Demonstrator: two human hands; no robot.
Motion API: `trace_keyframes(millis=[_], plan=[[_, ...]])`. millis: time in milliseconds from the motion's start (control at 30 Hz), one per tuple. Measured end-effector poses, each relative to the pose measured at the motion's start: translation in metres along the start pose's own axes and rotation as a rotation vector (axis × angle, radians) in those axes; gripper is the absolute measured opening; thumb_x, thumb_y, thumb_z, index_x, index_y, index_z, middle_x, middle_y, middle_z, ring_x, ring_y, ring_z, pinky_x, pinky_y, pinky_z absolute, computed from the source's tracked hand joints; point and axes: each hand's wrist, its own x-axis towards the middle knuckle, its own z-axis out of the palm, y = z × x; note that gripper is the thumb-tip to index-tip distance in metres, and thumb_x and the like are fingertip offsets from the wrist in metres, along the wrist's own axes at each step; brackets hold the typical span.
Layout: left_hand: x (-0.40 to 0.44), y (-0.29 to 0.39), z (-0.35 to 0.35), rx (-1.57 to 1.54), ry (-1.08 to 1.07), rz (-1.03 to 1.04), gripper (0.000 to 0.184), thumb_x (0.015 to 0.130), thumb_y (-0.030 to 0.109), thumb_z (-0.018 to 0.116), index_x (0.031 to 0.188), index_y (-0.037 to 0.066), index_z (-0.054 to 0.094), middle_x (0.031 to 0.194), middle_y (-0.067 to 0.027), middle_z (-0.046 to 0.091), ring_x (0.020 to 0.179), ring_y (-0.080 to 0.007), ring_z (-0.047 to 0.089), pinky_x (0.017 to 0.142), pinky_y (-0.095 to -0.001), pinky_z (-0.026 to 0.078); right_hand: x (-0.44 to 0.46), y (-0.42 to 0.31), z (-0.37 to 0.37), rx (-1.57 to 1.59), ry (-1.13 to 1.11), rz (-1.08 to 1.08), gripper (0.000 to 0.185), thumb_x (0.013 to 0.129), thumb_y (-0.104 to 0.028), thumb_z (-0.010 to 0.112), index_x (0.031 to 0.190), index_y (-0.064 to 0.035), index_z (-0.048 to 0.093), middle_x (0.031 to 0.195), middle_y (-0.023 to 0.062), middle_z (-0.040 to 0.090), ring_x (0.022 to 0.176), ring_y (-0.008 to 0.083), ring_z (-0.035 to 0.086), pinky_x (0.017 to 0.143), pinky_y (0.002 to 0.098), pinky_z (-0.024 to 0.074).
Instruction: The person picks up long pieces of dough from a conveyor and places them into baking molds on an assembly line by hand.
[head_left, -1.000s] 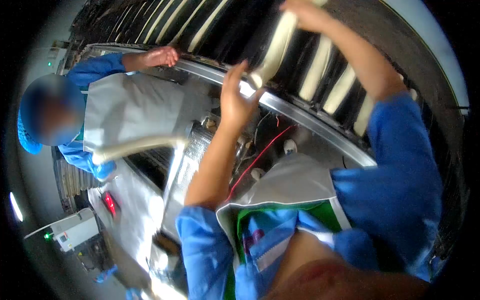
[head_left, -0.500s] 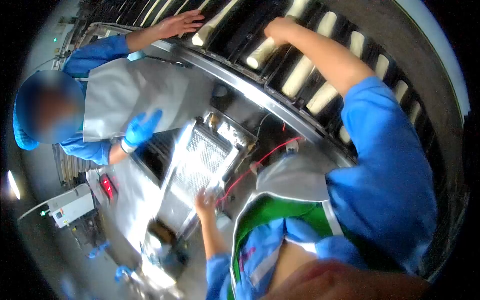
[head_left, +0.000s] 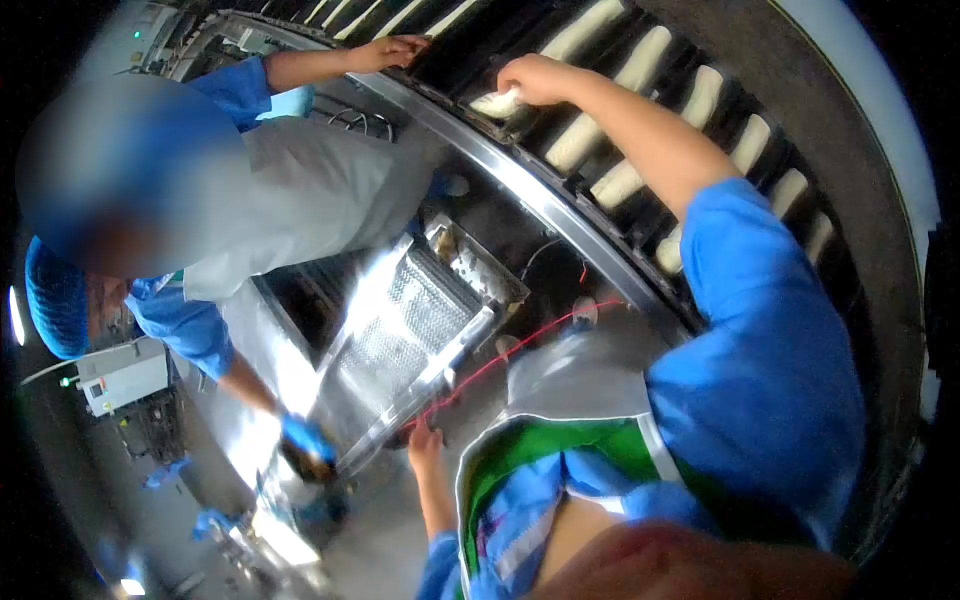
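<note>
My right hand [head_left: 538, 80] is closed around the near end of a pale dough strip [head_left: 492, 104], which lies in a black grooved tray [head_left: 450, 70]. The held end looks pinched and bent beside the tray's edge. More long dough strips [head_left: 620, 182] lie in parallel grooves to the right. Low by my apron is my left hand [head_left: 427, 447], away from the trays and nearest to a thin red line [head_left: 520, 346], perhaps a cord. Its fingers are small and blurred, so their closure is unclear.
A metal rail [head_left: 520, 195] runs along the trays' near side. Opposite, a co-worker's bare hand [head_left: 392, 52] rests at the trays, while their gloved hand [head_left: 305, 440] is low beside metal equipment. A textured metal surface [head_left: 405, 315] stands between us.
My right hand has slid left towards the tray's near edge, and the dough end there is now bent. My left hand has dropped slightly. The co-worker has leaned in, lowering the gloved hand.
</note>
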Motion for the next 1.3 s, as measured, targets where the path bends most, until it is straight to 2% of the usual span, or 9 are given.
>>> trace_keyframes(millis=[133, 200, 300, 433, 533, 567, 600, 833, 1300], plan=[[-0.029, 0.049, 0.005, 0.202, 0.083, -0.003, 0.047, 0.073, -0.001, 0.066, 0.117, 0.0, 0.049, 0.121, -0.0116, 0.052, 0.101, -0.018, 0.054, 0.083, -0.0287, 0.045, 0.022, -0.002, 0.005, -0.057, 0.228, 0.187, 0.029, 0.07, -0.013, 0.061, 0.098, -0.0086, 0.061, 0.098, 0.0113, 0.058, 0.098, 0.0284, 0.054, 0.081, 0.037, 0.0449], [-0.013, 0.006, -0.025, 0.448, 0.03, 0.363, 0.048, 0.073, -0.001, 0.066, 0.118, 0.001, 0.048, 0.119, -0.0108, 0.052, 0.101, -0.0188, 0.054, 0.084, -0.0296, 0.045, 0.027, -0.019, 0.01, -0.097, 0.306, 0.285, 0.031, 0.071, -0.014, 0.061, 0.102, -0.0108, 0.06, 0.103, 0.009, 0.056, 0.102, 0.0272, 0.052, 0.085, 0.0388, 0.0424], [-0.035, 0.051, -0.013, 0.098, 0.168, 0.026, 0.046, 0.072, 0.001, 0.067, 0.115, 0.001, 0.051, 0.112, -0.0113, 0.057, 0.103, -0.02, 0.054, 0.09, -0.0318, 0.042, 0.0, -0.066, 0.022, -0.121, 0.36, 0.173, 0.032, 0.075, -0.018, 0.06, 0.106, -0.0128, 0.059, 0.114, 0.0078, 0.053, 0.107, 0.0265, 0.049, 0.092, 0.0403, 0.0378], [0.0, -0.034, -0.064, 0.058, 0.248, 0.089, 0.043, 0.072, 0.006, 0.068, 0.112, 0.002, 0.055, 0.11, -0.0109, 0.058, 0.102, -0.0214, 0.055, 0.089, -0.0325, 0.041, -0.062, -0.096, 0.042, -0.042, 0.232, 0.073, 0.039, 0.076, -0.026, 0.064, 0.112, -0.0122, 0.056, 0.126, 0.0116, 0.046, 0.116, 0.0288, 0.043, 0.098, 0.0405, 0.0332], [0.015, -0.041, -0.085, 0.098, 0.292, 0.068, 0.04, 0.07, 0.012, 0.071, 0.107, 0.005, 0.058, 0.105, -0.0105, 0.059, 0.1, -0.0234, 0.055, 0.088, -0.0327, 0.041, -0.118, -0.112, 0.042, -0.018, 0.267, 0.074, 0.039, 0.073, -0.023, 0.066, 0.11, -0.0123, 0.058, 0.121, 0.0116, 0.05, 0.112, 0.0271, 0.047, 0.097, 0.0383, 0.035], [0.027, -0.049, -0.095, 0.33, 0.314, 0.186, 0.04, 0.071, 0.018, 0.071, 0.106, 0.004, 0.058, 0.102, -0.0113, 0.059, 0.097, -0.0258, 0.055, 0.087, -0.0334, 0.042, -0.131, -0.103, 0.045, -0.182, 0.242, 0.114, 0.037, 0.074, -0.02, 0.065, 0.11, -0.0111, 0.058, 0.121, 0.0123, 0.05, 0.111, 0.0284, 0.048, 0.096, 0.0388, 0.036], [0.003, 0.021, -0.077, 0.541, 0.423, 0.005, 0.041, 0.07, 0.021, 0.07, 0.105, 0.003, 0.058, 0.104, -0.0135, 0.057, 0.097, -0.029, 0.054, 0.087, -0.0351, 0.041, -0.15, -0.121, 0.03, -0.079, 0.219, 0.207, 0.035, 0.076, -0.018, 0.064, 0.109, -0.0088, 0.058, 0.121, 0.0138, 0.05, 0.111, 0.0297, 0.048, 0.094, 0.0389, 0.0374], [0.032, -0.01, -0.134, 0.651, 0.704, 0.134, 0.045, 0.068, 0.016, 0.066, 0.11, 0.005, 0.054, 0.115, -0.0186, 0.051, 0.11, -0.0334, 0.045, 0.095, -0.0387, 0.036, -0.286, -0.099, 0.061, -0.245, 0.318, 0.398, 0.036, 0.082, -0.02, 0.059, 0.113, -0.004, 0.053, 0.122, 0.0181, 0.047, 0.115, 0.0328, 0.043, 0.096, 0.0394, 0.0351], [0.099, -0.051, -0.284, 0.721, 0.896, 0.095, 0.064, 0.063, 0.008, 0.063, 0.123, 0.002, 0.041, 0.127, -0.0218, 0.041, 0.117, -0.0371, 0.038, 0.1, -0.0418, 0.03, -0.287, -0.238, 0.099, -0.245, 0.205, 0.505, 0.036, 0.082, -0.02, 0.06, 0.112, -0.0024, 0.053, 0.12, 0.0174, 0.048, 0.115, 0.0317, 0.043, 0.096, 0.0389, 0.0348]])
